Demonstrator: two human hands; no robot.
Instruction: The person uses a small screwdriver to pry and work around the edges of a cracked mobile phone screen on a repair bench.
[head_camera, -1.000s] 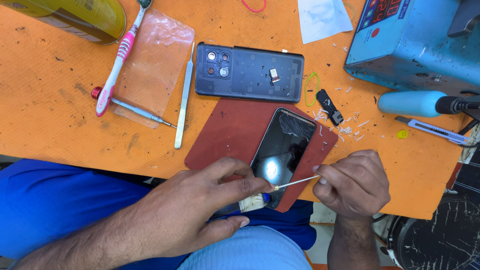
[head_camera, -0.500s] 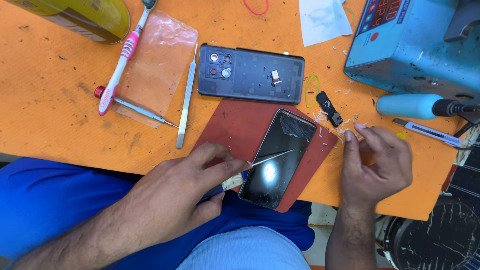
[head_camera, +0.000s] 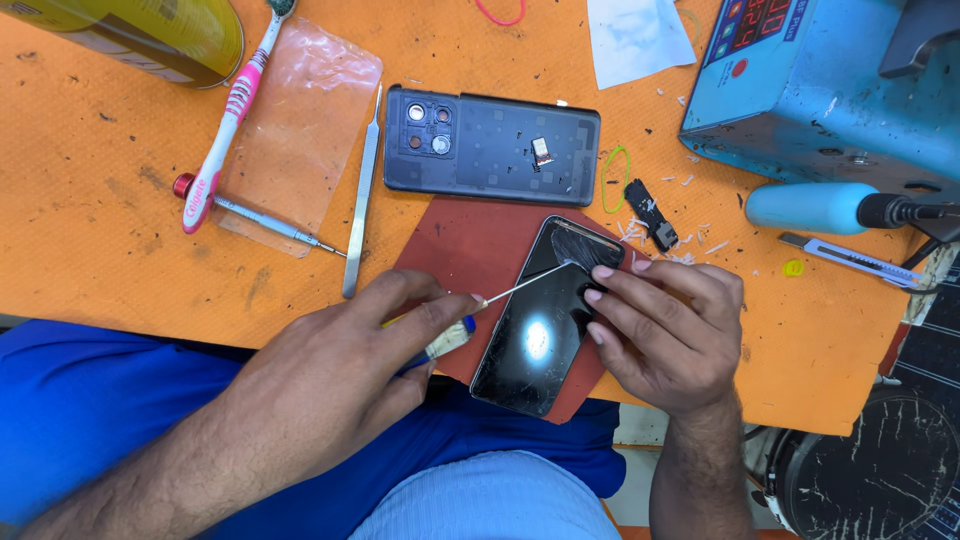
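A black phone (head_camera: 535, 330) with a cracked top corner lies screen-up on a dark red mat (head_camera: 470, 250), tilted toward me. My left hand (head_camera: 340, 370) grips a thin screwdriver (head_camera: 520, 285) with a yellow and blue handle; its tip reaches the phone's upper edge. My right hand (head_camera: 665, 335) rests on the phone's right side, fingertips pressing near the top of the glass. The phone's dark back cover (head_camera: 490, 145) with camera holes lies just beyond the mat.
On the orange table (head_camera: 100, 200) lie a pink toothbrush (head_camera: 225, 130), metal tweezers (head_camera: 362, 190), a red-capped small screwdriver (head_camera: 255, 215), a clear film (head_camera: 300, 110) and a small black part (head_camera: 650, 212). A blue machine (head_camera: 830, 80), a teal-handled tool (head_camera: 815, 207) and a knife (head_camera: 845, 258) sit at right.
My right hand passed the thin screwdriver to my left hand, swung out to the right, then came back onto the phone's top. The tool's tip now reaches further up the screen.
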